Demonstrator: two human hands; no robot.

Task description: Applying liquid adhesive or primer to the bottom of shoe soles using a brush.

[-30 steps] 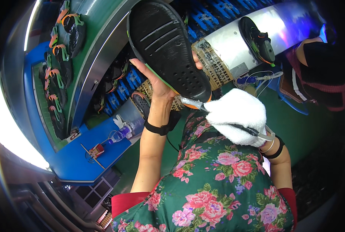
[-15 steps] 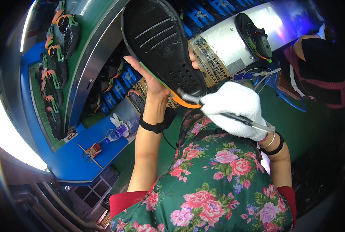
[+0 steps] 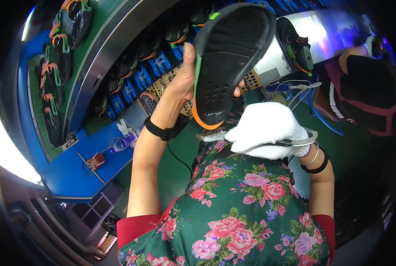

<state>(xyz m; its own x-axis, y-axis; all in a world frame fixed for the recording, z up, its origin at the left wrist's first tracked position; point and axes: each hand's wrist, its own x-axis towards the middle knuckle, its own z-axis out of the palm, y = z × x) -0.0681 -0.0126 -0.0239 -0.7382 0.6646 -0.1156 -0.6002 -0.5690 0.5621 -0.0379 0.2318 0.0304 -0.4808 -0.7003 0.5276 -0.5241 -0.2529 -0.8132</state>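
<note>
Our L hand (image 3: 181, 85) grasps black shoe sole (image 3: 227, 66), upper ctr of frame; gloved R hand (image 3: 266, 131) clasps brush (image 3: 212, 136), ctr, tip just below orange heel rim (image 3: 198, 118). We'd brace sole, stroke lightly, evenly.

The black sole (image 3: 231, 57), upper centre, looks rubbery and smooth, faintly glossy — the glove (image 3: 269, 133) below it is matt, fuzzy cloth. Shiny metal plate (image 3: 329, 33), upper right; smooth fabric apron (image 3: 242, 217), lower centre.

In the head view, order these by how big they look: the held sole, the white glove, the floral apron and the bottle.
Largest to smallest:
1. Apron
2. Sole
3. Glove
4. Bottle
</note>
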